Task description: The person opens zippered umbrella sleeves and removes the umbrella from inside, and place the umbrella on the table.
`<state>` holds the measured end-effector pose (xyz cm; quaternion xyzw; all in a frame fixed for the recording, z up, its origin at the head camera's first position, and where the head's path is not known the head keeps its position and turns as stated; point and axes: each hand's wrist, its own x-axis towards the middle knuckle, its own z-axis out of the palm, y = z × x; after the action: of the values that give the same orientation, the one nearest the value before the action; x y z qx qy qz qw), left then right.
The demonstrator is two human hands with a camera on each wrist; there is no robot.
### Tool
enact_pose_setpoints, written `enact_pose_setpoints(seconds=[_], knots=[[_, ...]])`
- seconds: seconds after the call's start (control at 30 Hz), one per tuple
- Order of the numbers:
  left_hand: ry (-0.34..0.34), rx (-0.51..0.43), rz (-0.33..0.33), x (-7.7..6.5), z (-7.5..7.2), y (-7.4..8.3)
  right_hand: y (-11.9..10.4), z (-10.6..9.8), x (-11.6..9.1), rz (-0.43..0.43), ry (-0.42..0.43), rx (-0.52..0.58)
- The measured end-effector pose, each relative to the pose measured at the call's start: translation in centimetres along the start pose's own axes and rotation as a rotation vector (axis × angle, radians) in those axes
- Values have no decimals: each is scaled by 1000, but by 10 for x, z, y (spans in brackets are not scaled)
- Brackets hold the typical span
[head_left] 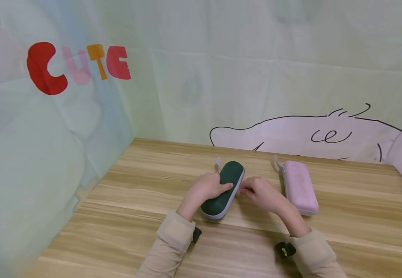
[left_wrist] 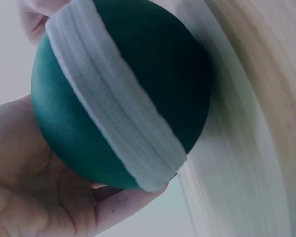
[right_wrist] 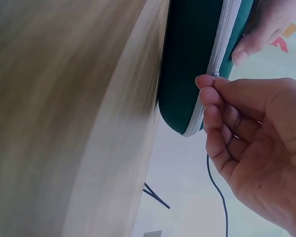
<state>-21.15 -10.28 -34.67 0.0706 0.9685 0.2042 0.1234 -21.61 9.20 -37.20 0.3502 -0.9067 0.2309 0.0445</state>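
A dark green zippered glasses case (head_left: 216, 204) with a grey zipper band (left_wrist: 118, 94) lies slantwise on the wooden table. My left hand (head_left: 206, 188) grips it from the left, thumb across the top and the other fingers down its far side. At the case's right side, my right hand (head_left: 261, 194) pinches the small zipper pull (right_wrist: 216, 74) between thumb and forefinger. The zipper (right_wrist: 222, 39) looks closed along the stretch seen in the right wrist view. A grey strap loop (head_left: 218, 162) sticks up beyond my left hand.
To the right of my right hand lies a pink zippered case (head_left: 299, 187), with a grey strap (head_left: 279, 164) at its far left corner. The wooden table (head_left: 128, 193) ends at a printed cloth backdrop (head_left: 180, 96) behind and to the left.
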Motion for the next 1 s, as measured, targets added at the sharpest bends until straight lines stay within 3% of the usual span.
enact_pose_setpoints(seconds=[0.27,1.0], knots=[[20,10,1,0,3,4,0,-1,-2,37,-29,39],[16,29,-15,1,5,5,-2,-1,-1,18,-44,21]])
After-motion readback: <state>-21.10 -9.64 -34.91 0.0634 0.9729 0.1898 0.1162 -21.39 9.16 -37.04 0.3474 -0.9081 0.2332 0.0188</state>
